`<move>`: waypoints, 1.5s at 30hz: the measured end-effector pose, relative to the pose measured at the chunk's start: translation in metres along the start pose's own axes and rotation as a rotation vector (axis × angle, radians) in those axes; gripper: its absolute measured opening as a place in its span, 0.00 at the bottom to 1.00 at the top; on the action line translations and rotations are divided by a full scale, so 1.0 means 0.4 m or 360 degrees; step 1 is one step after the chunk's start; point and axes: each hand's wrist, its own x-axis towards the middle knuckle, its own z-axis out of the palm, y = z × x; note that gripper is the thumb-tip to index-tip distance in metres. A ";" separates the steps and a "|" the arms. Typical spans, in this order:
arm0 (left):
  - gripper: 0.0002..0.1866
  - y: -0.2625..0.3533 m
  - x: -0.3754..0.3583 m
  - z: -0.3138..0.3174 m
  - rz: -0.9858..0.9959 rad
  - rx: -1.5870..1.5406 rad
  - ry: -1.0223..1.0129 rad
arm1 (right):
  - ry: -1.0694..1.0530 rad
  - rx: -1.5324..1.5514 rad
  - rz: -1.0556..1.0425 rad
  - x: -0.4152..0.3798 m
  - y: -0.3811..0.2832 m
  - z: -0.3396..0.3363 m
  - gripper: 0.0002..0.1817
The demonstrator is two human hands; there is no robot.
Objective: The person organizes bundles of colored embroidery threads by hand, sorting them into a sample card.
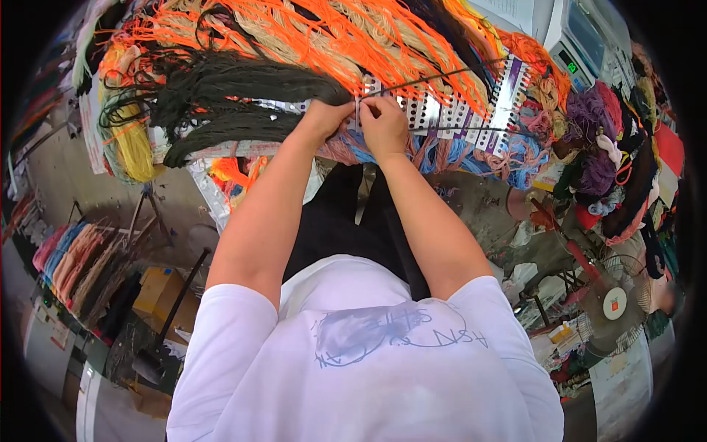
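My left hand (pixel 328 121) is closed at the gathered right end of a bundle of black thread (pixel 243 82). Close beside it, my right hand (pixel 385 127) has its thumb and fingers pinched together at a strand of black thread. Under and beside both hands lie white and purple cards with rows of punched holes (pixel 507 103). Dark strands (pixel 442 75) stretch from near my hands across the cards to the right. The exact point where my fingertips meet the thread is partly hidden.
Orange and beige thread hanks (pixel 317 37) cover the far side of the table. Blue and pink threads (pixel 471 162) hang along its near edge. A digital scale (pixel 578 55) stands at upper right. Below right are a fan (pixel 615 302) and more yarn; a cardboard box (pixel 158 291) stands lower left.
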 end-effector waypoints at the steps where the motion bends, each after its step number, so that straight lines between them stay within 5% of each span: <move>1: 0.04 0.001 0.000 -0.001 -0.0005 -0.0024 -0.0013 | 0.0058 0.0021 -0.0234 -0.006 0.011 0.004 0.05; 6: 0.04 -0.031 0.026 0.002 0.0002 -0.0021 0.0134 | -0.0090 0.0119 -0.0275 -0.011 0.012 -0.030 0.06; 8: 0.05 -0.057 0.037 -0.016 0.0064 0.0099 0.0436 | -0.0214 0.0066 -0.0236 0.007 -0.002 -0.055 0.10; 9: 0.07 -0.019 0.002 -0.028 0.0261 0.0035 0.0496 | -0.0252 -0.0109 -0.0285 0.017 -0.016 -0.074 0.12; 11: 0.12 0.030 -0.025 -0.084 0.0160 -0.0411 0.0631 | -0.0243 -0.0423 -0.0433 0.040 -0.004 -0.099 0.13; 13: 0.12 0.056 -0.051 -0.155 0.0134 -0.0931 0.0390 | -0.0251 -0.0836 -0.0582 0.058 0.003 -0.110 0.12; 14: 0.10 0.063 -0.069 -0.182 0.0233 -0.1428 -0.0092 | -0.0251 -0.0838 -0.0581 0.061 0.004 -0.112 0.12; 16: 0.09 0.063 -0.086 -0.186 0.0240 -0.1543 -0.0364 | -0.0233 -0.1068 -0.0770 0.073 0.001 -0.113 0.09; 19: 0.05 0.101 -0.109 -0.125 0.0208 -0.0833 -0.0410 | -0.0008 -0.0762 -0.1230 0.073 -0.028 -0.127 0.06; 21: 0.11 0.084 -0.077 -0.057 0.0287 -0.0614 -0.0510 | -0.0035 -0.0651 -0.1265 0.056 -0.047 -0.128 0.06; 24: 0.15 0.010 -0.025 -0.015 0.0499 -0.0243 -0.0440 | -0.0339 -0.0419 -0.1021 0.042 -0.049 -0.118 0.08; 26: 0.15 -0.016 -0.018 -0.028 0.0611 0.0198 -0.0103 | -0.0446 -0.0521 -0.0890 0.060 -0.032 -0.114 0.09; 30: 0.15 0.144 -0.123 -0.179 0.0695 0.0242 0.0185 | -0.0635 -0.0803 -0.0589 0.092 0.026 -0.085 0.10; 35: 0.02 0.320 -0.182 -0.459 0.0744 -0.0493 0.0323 | -0.0615 -0.0753 -0.0321 0.097 0.039 -0.048 0.09; 37: 0.02 0.421 -0.216 -0.424 0.0833 -0.0391 0.0738 | -0.0617 -0.0804 -0.0321 0.093 0.021 -0.055 0.10; 40: 0.03 0.462 -0.245 -0.428 0.1005 -0.0383 0.0861 | -0.0500 -0.0602 -0.0350 0.052 -0.014 -0.087 0.10; 42: 0.05 0.486 -0.319 -0.329 0.0834 -0.0391 0.0677 | -0.0335 -0.0165 -0.0435 0.018 -0.079 -0.118 0.08; 45: 0.07 0.487 -0.445 -0.187 0.0534 -0.0550 -0.0045 | -0.0297 0.0558 -0.0416 -0.052 -0.315 -0.207 0.10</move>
